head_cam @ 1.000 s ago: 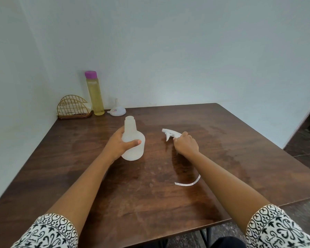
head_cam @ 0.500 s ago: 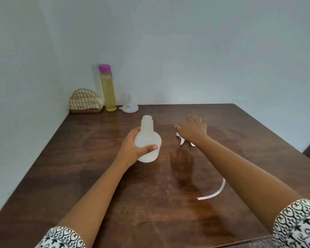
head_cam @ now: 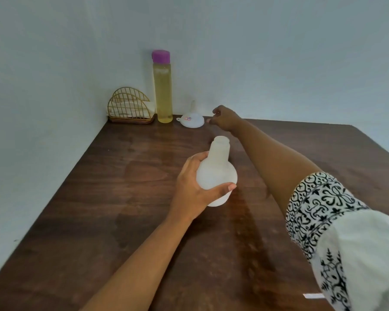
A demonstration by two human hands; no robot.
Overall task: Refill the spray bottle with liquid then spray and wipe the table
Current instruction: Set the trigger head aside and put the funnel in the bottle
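1. Near the middle of the brown wooden worktop [head_cam: 126, 198], your left hand [head_cam: 192, 189] wraps the round body of the white spray bottle [head_cam: 216, 173], thumb across its front and fingers behind it.
2. That bottle stands upright with its neck open, no spray head on it.
3. Your right hand [head_cam: 225, 118] reaches toward the far edge with the fingers loosely spread and nothing in them; its fingertips sit just beside the white funnel [head_cam: 192, 118], apart from it.
4. That funnel rests mouth-down, spout up, against the wall.
5. Left of it stands a tall clear bottle [head_cam: 162, 93] of yellow liquid with a purple cap, shut.
6. Further left, in the corner, you have a gold wire holder [head_cam: 130, 106] with pale folded cloth inside.
7. A thin white strip [head_cam: 313, 295] lies at the near right, partly hidden by your sleeve [head_cam: 337, 232].
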